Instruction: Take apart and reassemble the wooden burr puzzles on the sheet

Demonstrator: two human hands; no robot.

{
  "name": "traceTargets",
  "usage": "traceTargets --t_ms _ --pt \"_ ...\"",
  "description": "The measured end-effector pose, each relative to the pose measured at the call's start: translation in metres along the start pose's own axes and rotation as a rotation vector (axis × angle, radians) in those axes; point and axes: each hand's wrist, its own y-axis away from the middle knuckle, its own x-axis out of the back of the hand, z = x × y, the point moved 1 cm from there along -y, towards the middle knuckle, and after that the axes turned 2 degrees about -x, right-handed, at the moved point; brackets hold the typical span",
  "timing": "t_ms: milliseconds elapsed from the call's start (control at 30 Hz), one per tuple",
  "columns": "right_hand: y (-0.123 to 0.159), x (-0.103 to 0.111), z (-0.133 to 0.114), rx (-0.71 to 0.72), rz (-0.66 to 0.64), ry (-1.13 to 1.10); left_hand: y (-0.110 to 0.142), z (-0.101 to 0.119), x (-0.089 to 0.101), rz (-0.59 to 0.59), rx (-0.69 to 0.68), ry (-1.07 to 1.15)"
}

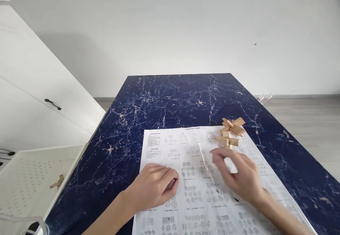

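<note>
My left hand [158,185] rests on the left part of a large printed sheet [196,178]. Its fingers are curled in, thumb against the index finger, and nothing shows in them. Over the right part of the sheet is my right hand [240,173], somewhat blurred. White paper shows through the gap between its thumb and index finger, and no object is visible there. Just beyond it stands a small wooden interlocking puzzle [227,140]. A second wooden puzzle [233,126], with crossed pieces, lies behind that one at the sheet's far right corner.
The sheet lies on a dark blue marbled table [170,100]. To the left are a white cabinet [34,86] and a lower white perforated surface [26,178] bearing another wooden piece [57,182]. A pale wall [170,26] rises behind the table.
</note>
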Motion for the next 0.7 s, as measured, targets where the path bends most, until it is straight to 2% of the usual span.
traceTargets --t_ms 100,133,267,433,567,700 --pt "-0.011 0.019 0.024 -0.162 0.28 0.227 0.0 0.001 0.001 -0.002 -0.008 -0.002" --pt "-0.014 0.024 0.033 -0.229 0.31 0.276 0.0 0.001 0.002 -0.001 -0.011 -0.006" --pt "-0.02 0.033 0.062 -0.479 0.314 0.363 -0.002 0.001 0.004 -0.001 -0.013 -0.016" --pt "-0.015 0.031 0.079 -0.813 0.241 0.198 -0.001 0.0 0.002 0.008 -0.01 -0.012" --pt "-0.013 0.028 0.079 -0.852 0.213 0.112 -0.001 -0.001 0.001 0.002 -0.007 -0.019" --pt "-0.01 0.028 0.08 -0.799 0.325 0.114 -0.003 -0.001 0.002 -0.003 -0.002 -0.009"
